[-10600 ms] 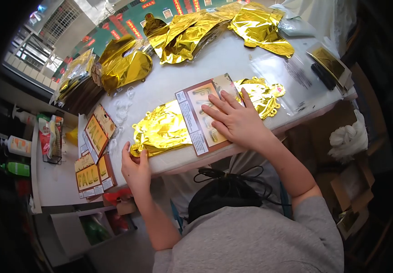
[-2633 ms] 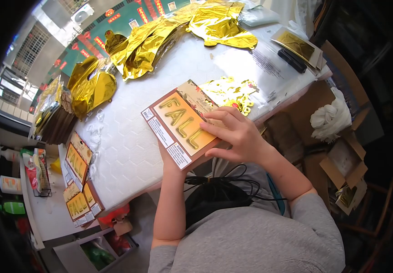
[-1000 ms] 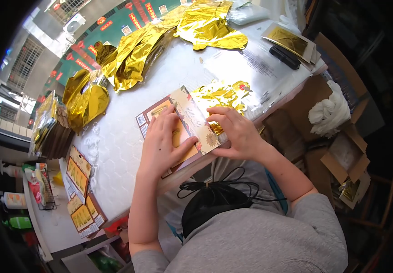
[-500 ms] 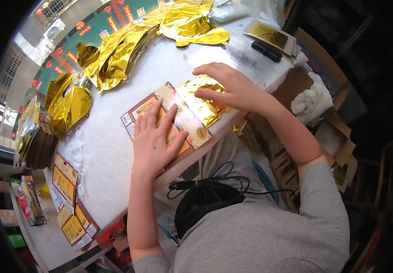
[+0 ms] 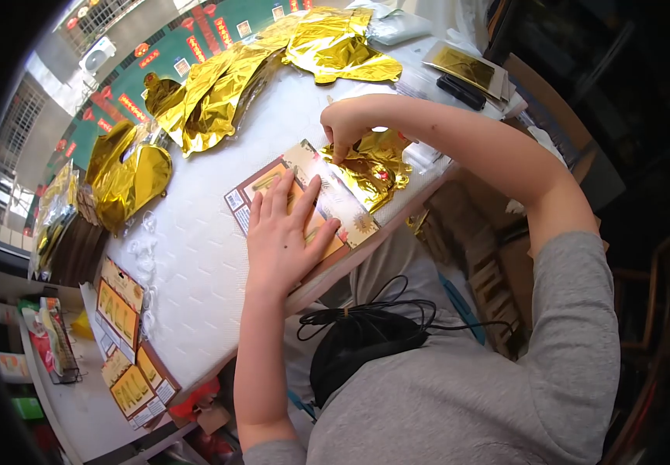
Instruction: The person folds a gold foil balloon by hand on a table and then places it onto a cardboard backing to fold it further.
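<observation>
My left hand (image 5: 284, 236) lies flat with fingers spread on a printed cardboard package (image 5: 308, 203), pressing it against the table near the front edge. Crumpled gold foil, apparently a folded foil balloon (image 5: 381, 167), sits against the far right side of the package and partly under it. My right hand (image 5: 348, 124) is curled over this foil, its fingertips pointing down and closed on the foil beside the package edge. The palm and part of the fingers are hidden by the bent wrist.
Large gold foil pieces (image 5: 211, 101) spread along the back of the white padded table (image 5: 191, 256). A stack of packages (image 5: 71, 232) stands at left, with "FALL" packages (image 5: 135, 391) at the left corner. A black object (image 5: 461, 91) lies near flat packets (image 5: 467, 66) at back right.
My right hand has turned down from an open pose above the foil and its fingers have closed on it. My left hand stays flat on the package. The view has shifted slightly.
</observation>
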Action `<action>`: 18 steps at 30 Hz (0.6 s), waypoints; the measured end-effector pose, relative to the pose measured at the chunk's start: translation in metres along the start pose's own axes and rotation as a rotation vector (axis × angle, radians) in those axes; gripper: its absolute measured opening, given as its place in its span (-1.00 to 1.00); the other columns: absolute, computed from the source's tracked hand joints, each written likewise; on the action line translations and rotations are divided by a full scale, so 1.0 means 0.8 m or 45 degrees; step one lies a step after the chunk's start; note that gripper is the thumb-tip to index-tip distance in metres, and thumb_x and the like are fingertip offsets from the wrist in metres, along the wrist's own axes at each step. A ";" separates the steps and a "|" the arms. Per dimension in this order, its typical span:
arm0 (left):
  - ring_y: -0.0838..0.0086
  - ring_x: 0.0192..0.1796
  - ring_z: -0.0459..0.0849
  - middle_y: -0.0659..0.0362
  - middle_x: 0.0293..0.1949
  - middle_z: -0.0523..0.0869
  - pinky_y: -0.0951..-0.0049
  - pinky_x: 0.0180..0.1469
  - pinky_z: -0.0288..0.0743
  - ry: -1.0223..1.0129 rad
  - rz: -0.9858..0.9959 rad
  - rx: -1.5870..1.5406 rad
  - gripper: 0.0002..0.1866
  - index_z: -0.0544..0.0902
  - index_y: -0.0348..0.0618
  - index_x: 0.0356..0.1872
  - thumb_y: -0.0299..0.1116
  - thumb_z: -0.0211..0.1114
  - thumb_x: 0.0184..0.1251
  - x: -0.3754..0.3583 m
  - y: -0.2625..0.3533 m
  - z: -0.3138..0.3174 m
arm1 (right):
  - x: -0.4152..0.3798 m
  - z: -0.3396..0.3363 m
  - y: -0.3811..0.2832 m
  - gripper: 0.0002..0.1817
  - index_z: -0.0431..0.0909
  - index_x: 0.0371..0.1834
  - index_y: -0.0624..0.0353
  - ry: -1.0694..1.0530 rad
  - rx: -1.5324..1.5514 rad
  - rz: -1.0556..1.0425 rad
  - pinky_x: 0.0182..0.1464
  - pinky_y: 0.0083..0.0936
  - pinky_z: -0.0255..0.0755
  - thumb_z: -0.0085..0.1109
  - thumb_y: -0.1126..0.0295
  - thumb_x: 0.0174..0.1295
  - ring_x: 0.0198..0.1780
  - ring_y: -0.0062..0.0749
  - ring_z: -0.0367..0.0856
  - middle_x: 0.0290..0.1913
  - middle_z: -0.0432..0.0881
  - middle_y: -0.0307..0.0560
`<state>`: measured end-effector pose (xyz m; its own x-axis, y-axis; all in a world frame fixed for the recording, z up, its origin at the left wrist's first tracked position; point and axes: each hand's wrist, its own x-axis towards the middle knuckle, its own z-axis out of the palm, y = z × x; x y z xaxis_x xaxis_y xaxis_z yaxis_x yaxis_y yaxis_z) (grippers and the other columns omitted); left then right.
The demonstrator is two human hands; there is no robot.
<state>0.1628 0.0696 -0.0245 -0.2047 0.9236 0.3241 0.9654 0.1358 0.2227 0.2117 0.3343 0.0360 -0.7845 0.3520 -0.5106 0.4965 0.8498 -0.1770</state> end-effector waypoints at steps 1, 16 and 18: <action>0.02 0.63 0.31 -0.11 0.58 0.40 -0.03 0.69 0.00 -0.001 0.007 0.000 -0.27 0.52 0.20 0.56 0.27 0.20 0.46 0.000 0.000 0.000 | 0.004 0.000 0.000 -0.41 0.76 -0.07 0.27 -0.007 0.051 -0.020 -0.28 -0.29 0.63 0.73 0.06 -0.03 -0.27 -0.25 0.77 -0.23 0.82 0.00; 0.04 0.58 0.36 -0.06 0.56 0.41 0.00 0.68 0.05 0.020 0.037 0.035 -0.30 0.52 0.17 0.56 0.18 0.25 0.47 0.000 0.001 0.003 | 0.010 -0.023 -0.014 -0.76 0.76 -0.44 0.10 -0.280 0.097 0.026 -0.54 -0.50 0.31 0.60 0.21 0.06 -0.61 -0.45 0.47 -0.57 0.63 -0.28; 0.04 0.59 0.36 -0.05 0.57 0.40 -0.01 0.68 0.04 0.017 0.035 0.023 -0.30 0.52 0.17 0.56 0.18 0.25 0.48 -0.001 0.001 0.002 | -0.007 -0.037 -0.015 -0.71 0.75 -0.44 0.06 -0.286 -0.126 0.011 -0.42 -0.48 0.40 0.60 0.12 0.11 -0.53 -0.48 0.50 -0.54 0.61 -0.33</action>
<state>0.1636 0.0700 -0.0263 -0.1802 0.9221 0.3425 0.9734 0.1171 0.1969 0.1989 0.3335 0.0656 -0.6725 0.2729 -0.6880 0.4557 0.8851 -0.0943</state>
